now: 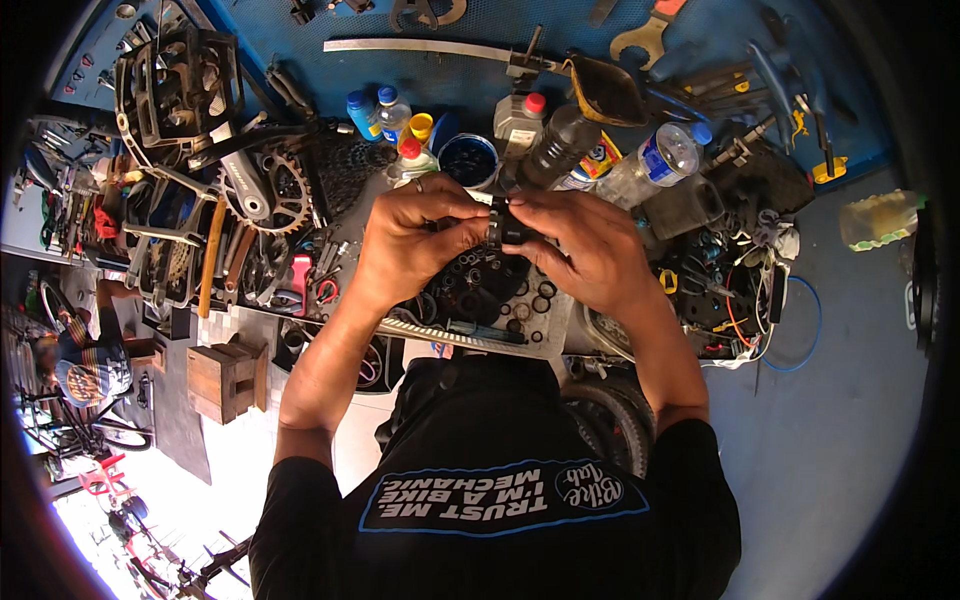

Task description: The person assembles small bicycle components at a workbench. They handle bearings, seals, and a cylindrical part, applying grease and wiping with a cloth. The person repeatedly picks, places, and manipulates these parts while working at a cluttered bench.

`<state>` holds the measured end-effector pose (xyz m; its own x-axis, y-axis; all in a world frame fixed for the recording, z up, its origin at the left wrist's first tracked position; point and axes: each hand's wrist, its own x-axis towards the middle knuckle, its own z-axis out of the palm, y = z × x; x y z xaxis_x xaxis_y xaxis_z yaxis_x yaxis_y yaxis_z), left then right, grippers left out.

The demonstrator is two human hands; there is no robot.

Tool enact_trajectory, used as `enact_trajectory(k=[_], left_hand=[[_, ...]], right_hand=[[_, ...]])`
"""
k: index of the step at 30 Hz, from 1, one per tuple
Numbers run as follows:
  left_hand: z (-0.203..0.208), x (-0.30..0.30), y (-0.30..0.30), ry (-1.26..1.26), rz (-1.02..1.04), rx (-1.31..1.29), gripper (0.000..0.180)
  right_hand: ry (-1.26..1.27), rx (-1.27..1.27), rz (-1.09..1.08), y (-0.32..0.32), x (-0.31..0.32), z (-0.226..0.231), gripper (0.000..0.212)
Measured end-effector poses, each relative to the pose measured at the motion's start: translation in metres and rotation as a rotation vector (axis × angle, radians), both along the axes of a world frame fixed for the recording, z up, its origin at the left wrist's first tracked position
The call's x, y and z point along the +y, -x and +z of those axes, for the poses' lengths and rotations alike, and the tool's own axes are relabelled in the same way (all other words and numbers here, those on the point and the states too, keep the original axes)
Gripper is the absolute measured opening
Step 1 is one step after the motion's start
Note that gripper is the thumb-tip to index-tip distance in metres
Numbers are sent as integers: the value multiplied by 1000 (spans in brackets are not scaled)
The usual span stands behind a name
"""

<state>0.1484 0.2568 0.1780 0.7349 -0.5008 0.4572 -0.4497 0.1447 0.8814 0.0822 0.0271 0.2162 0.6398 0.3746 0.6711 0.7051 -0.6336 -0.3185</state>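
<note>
my left hand [415, 235] and right hand [580, 245] meet at chest height, fingertips of both pinched shut on a small black cylindrical part [503, 228] that sits between them, thumbs underneath. to do this well i judge i should keep the part level, hold one side still and turn or press with the other only, and keep it over the tray so anything that slips falls in. the part lies right between my hands, touching both, above the tray of small black rings and washers [500, 300]. beyond it on the surface [860, 400] stand a blue tub [468, 160] and several bottles [560, 145]; a chainring and crank [262, 190] lies to my left.
</note>
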Motion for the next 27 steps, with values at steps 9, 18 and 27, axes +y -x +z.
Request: enact_trajectory(k=[9, 18, 27], left_hand=[[12, 10, -16, -248, 76, -639, 21], [-13, 21, -22, -139, -204, 606, 14], [3, 15, -14, -303, 92, -539, 11]], right_hand=[[-894, 1367, 107, -2, 7, -45, 44], [276, -260, 22, -11, 11, -29, 41], [-1004, 1491, 120, -14, 17, -52, 55]])
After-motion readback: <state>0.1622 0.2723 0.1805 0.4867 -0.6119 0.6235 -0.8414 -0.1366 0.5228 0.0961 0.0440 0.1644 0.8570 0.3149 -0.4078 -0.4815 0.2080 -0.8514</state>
